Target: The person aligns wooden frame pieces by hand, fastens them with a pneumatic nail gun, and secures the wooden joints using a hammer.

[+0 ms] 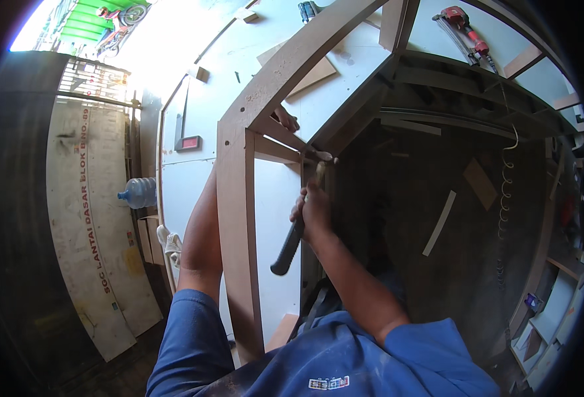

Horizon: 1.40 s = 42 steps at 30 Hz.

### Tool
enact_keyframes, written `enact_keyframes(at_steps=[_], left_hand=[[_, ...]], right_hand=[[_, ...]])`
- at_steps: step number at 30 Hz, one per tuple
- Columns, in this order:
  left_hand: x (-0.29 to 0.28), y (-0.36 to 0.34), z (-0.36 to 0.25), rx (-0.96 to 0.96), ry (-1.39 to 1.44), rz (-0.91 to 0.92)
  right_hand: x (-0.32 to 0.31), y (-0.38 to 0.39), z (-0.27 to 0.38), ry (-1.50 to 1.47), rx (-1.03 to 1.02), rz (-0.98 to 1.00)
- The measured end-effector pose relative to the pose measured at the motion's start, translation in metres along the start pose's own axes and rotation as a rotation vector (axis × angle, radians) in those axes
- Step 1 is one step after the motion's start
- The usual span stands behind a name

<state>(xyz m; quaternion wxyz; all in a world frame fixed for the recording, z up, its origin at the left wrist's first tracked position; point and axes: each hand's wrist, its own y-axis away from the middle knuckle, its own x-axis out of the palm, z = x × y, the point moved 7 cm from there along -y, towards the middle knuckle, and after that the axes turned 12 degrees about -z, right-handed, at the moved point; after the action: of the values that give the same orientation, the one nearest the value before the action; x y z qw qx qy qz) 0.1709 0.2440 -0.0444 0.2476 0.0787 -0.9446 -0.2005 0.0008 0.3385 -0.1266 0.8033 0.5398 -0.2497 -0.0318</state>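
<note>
My right hand [315,210] is wrapped round a hammer [288,246], its black handle pointing down toward my body. The hammer's head lies against the inner side of a wooden frame [237,198], at the corner where its pieces meet. My left forearm passes behind the frame's upright piece. Beyond the corner my left hand [287,120] shows only in part, its fingers curled near the short crosspiece [278,151]; whatever they hold is hidden. The frame stands on a white work surface [192,178], and its curved rail bends away to the upper right.
A red nail gun [465,32] lies at the far right, near a coiled air hose [505,192]. On the white surface are a square [184,141] and a wooden panel [312,74]. A blue water jug [139,193] is at the left. Offcuts [439,223] lie on the dark floor.
</note>
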Motion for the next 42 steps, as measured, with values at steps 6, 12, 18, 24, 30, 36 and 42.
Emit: enact_keyframes(at_steps=[6,12,18,24,30,36,42], left_hand=[[-0.017,0.000,0.014,-0.026,0.023,0.009],[-0.015,-0.003,0.024,-0.048,0.036,0.022],[-0.026,0.003,0.026,-0.055,0.036,0.003],[-0.021,-0.002,0.028,-0.063,0.035,0.017],[-0.024,0.001,0.026,-0.064,0.028,0.005],[-0.021,-0.007,0.028,-0.065,0.026,0.012],[-0.026,0.001,0.028,-0.067,0.024,0.000]], right_hand=[[-0.019,0.019,0.007,-0.036,-0.033,-0.103],[0.015,-0.003,0.002,0.039,-0.002,-0.034],[-0.008,0.007,0.006,-0.026,-0.047,-0.154],[0.024,-0.005,-0.003,-0.023,0.057,-0.072],[0.001,0.006,-0.005,-0.021,0.046,-0.119],[0.027,-0.001,-0.001,0.015,0.031,-0.072],[0.004,-0.001,-0.002,0.009,0.058,-0.114]])
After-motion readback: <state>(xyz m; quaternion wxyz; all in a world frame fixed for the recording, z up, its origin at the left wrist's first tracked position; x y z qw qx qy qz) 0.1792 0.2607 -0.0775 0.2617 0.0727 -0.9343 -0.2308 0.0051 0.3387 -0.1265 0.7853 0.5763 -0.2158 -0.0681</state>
